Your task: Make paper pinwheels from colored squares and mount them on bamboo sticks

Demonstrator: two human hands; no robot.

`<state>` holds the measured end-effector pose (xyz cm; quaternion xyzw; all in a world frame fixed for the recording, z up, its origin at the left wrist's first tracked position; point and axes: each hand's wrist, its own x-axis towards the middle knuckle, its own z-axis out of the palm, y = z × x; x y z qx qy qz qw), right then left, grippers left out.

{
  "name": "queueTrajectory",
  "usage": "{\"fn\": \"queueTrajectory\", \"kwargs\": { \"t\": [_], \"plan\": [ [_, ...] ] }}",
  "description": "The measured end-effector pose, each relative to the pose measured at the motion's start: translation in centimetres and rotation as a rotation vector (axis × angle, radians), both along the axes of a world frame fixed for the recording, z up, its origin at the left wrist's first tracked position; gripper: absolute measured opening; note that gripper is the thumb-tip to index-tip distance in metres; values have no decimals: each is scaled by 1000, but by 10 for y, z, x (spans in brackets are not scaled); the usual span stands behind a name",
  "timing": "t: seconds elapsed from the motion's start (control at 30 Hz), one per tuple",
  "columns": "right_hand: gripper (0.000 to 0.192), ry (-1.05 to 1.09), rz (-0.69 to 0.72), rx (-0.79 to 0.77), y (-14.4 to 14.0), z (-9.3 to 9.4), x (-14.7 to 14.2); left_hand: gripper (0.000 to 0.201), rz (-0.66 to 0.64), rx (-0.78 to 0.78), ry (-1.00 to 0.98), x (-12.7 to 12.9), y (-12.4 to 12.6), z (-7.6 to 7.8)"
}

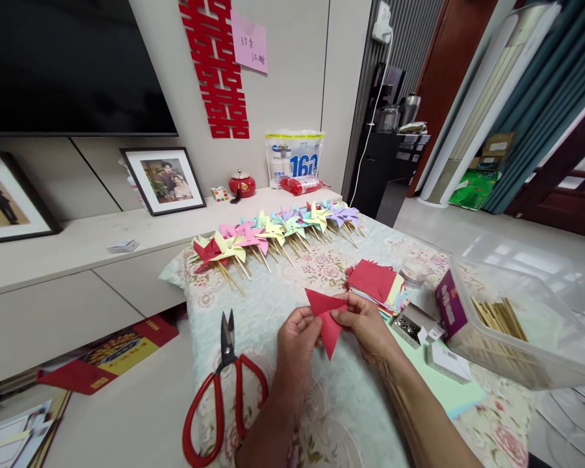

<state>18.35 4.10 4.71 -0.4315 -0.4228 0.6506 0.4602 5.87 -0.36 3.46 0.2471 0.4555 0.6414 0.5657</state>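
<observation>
Both hands hold a red folded paper square [327, 318] above the flowered tablecloth [273, 299]. My left hand [298, 338] pinches its left side and my right hand [363, 322] pinches its right side; one pointed flap sticks up, another points down. A stack of red and pastel paper squares [376, 286] lies just beyond my right hand. Red-handled scissors [227, 383] lie shut on the cloth to the left of my left hand.
A row of several finished paper pinwheels on sticks [273, 237] lies across the far side of the table. At right stand a clear plastic bin with wooden sticks [511, 325], a small box of pins [412, 325] and a purple box [449, 302]. A low cabinet with framed photos [164, 181] runs along the left.
</observation>
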Motion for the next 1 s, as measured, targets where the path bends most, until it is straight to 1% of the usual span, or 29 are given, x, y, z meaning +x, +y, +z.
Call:
{"fn": "queueTrajectory", "kwargs": {
  "t": [0.17, 0.3, 0.37, 0.43, 0.53, 0.6, 0.67, 0.73, 0.83, 1.0],
  "plan": [
    [25, -39, -32, -17, 0, 1, 0, 22, -2, -2, -46, 1, 0, -1],
    [38, 3, -93, -71, 3, 2, 1, 20, 44, -10, -7, 0, 1, 1],
    [42, 24, -127, -113, 3, 3, 2, 19, 62, 9, 50, -1, 1, 2],
    [47, 24, -119, -127, 3, 3, 3, 17, 64, 30, 129, -3, 1, 2],
    [59, -20, -61, -96, 0, 3, 4, 14, 75, 56, 260, -4, 0, 1],
    [73, -59, -26, -73, -1, 2, 3, 13, 79, 76, 313, -4, 0, 1],
    [88, -83, 7, -62, -1, 1, 2, 14, 63, 74, 292, -4, 0, 2],
    [94, -95, 18, -50, 0, 0, 1, 18, 45, 53, 217, -3, 1, 3],
    [91, -103, -2, -39, 1, 0, 0, 27, 45, 14, 150, -3, 0, 4],
    [85, -109, -35, -10, 1, 1, 0, 31, 26, -33, 177, -5, -5, 6]
  ]
}}
